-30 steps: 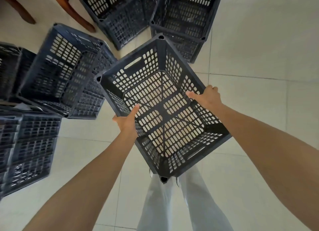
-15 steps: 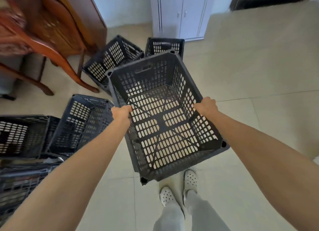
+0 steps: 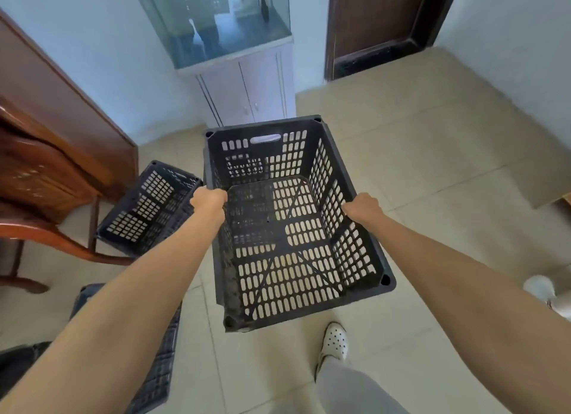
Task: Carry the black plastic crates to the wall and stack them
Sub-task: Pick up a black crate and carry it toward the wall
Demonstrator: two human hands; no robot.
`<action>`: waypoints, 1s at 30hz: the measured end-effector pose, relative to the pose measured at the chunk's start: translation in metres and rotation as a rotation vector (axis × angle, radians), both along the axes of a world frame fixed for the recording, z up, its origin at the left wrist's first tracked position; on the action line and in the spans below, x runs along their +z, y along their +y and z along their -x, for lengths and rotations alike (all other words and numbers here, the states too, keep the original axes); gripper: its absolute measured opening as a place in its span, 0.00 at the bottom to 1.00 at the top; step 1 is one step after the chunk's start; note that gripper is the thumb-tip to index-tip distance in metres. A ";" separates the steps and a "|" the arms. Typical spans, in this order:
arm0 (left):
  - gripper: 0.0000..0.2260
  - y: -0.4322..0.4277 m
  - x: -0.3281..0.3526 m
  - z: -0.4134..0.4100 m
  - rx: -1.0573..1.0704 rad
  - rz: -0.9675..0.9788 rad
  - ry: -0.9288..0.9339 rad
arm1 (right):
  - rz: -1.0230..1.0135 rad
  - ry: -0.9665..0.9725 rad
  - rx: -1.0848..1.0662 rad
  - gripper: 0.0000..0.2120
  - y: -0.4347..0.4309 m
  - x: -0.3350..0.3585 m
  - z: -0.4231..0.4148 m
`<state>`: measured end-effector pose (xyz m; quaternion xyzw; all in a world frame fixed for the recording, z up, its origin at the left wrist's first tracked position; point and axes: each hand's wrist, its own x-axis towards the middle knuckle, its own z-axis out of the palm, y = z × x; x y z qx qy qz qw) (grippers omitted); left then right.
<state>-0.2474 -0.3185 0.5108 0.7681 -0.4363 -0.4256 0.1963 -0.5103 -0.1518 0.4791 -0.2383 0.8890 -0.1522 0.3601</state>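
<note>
I hold an empty black perforated plastic crate [image 3: 278,246] level in front of me, above the tiled floor. My left hand [image 3: 208,201] grips its left rim and my right hand [image 3: 362,207] grips its right rim. A second black crate [image 3: 148,208] sits on the floor to the left, beside the wooden furniture. Part of a third black crate [image 3: 157,361] shows under my left forearm. The pale wall [image 3: 102,58] lies ahead.
A white cabinet [image 3: 247,89] with a glass tank [image 3: 222,21] on top stands against the wall ahead. A dark wooden door [image 3: 380,24] is at the right. Wooden furniture and a chair [image 3: 40,178] fill the left. My white shoe [image 3: 333,341] is below the crate.
My view has lifted and turned towards the wall and cabinet. The held crate has levelled out. The group of crates on the floor has slid out of view to the left.
</note>
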 end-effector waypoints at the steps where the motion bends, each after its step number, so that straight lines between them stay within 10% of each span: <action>1: 0.24 -0.010 0.003 0.018 -0.017 -0.010 0.012 | 0.003 0.003 -0.002 0.17 -0.007 0.003 0.016; 30: 0.16 -0.385 0.015 0.607 -0.681 0.069 0.009 | 0.030 0.007 -0.501 0.14 -0.267 0.035 0.482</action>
